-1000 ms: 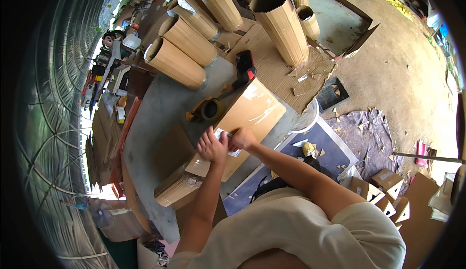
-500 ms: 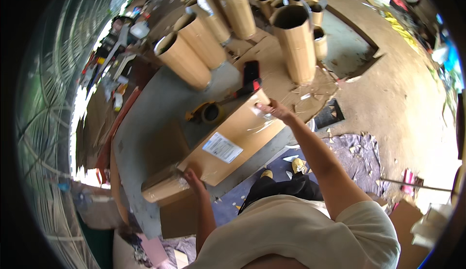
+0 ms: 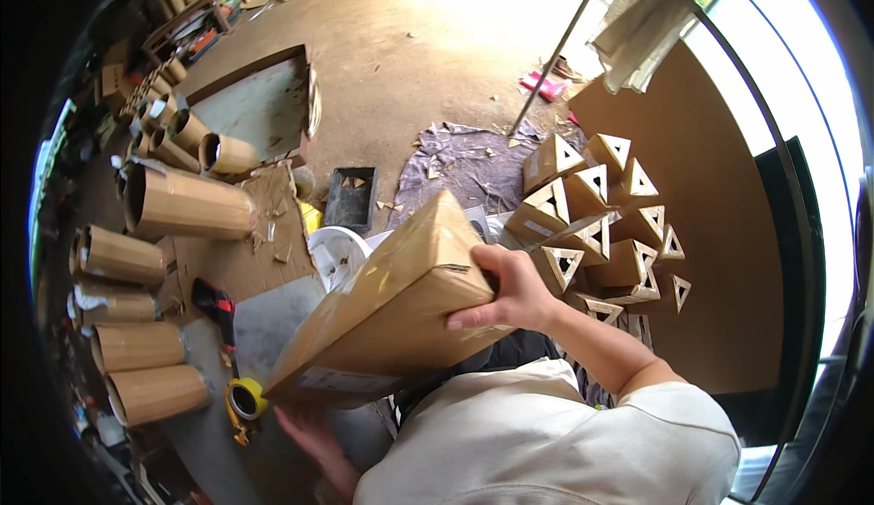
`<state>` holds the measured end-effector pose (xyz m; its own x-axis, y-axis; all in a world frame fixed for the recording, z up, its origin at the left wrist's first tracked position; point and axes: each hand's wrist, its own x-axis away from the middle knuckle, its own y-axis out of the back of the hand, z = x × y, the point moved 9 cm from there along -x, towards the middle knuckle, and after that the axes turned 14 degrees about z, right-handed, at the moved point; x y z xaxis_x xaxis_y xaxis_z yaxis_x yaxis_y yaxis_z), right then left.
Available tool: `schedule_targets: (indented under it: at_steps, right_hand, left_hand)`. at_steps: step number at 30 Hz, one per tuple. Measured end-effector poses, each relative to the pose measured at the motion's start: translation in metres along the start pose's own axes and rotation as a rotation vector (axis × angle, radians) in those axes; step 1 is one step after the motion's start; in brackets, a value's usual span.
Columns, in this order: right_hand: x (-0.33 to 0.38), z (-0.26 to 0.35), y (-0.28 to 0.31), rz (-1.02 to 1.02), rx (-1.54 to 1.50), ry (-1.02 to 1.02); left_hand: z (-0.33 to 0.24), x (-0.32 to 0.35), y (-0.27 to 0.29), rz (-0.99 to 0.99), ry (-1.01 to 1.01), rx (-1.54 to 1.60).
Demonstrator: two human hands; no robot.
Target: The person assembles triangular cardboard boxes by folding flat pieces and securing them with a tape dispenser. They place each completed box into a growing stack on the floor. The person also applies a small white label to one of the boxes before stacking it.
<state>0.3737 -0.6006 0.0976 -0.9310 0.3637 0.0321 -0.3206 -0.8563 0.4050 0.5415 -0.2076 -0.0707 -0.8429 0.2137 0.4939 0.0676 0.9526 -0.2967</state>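
Grey tbl (image 3: 276, 316) nearby; R hand (image 3: 517, 291) grips ctn (image 3: 382, 314) (L hand (image 3: 314, 437) near corner).

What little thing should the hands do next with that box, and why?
Perhaps steady the cardboard box at its low end with the left hand: the box is tilted, the right hand grips its upper end, and the left hand is close to the low one.

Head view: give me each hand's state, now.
Left hand: at the left end of the box, partly hidden; grip cannot be told.
Right hand: closed, holding the box by its right end.
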Motion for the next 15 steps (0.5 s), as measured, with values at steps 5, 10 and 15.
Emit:
schedule_targets:
  at_steps: [5,10,15]
  right_hand:
    - [0.056,0.013,0.079,-0.411,0.397,-0.024]
    - [-0.004,-0.077,0.13,-0.525,0.567,-0.131]
    - [-0.083,-0.284,0.197,-0.544,0.57,-0.371]
  left_hand:
    - [0.024,-0.077,-0.159,0.492,-0.041,-0.553]
    - [0.091,-0.044,-0.296,0.852,-0.029,-0.966]
    - [0.24,-0.015,-0.319,1.078,0.205,-1.56]
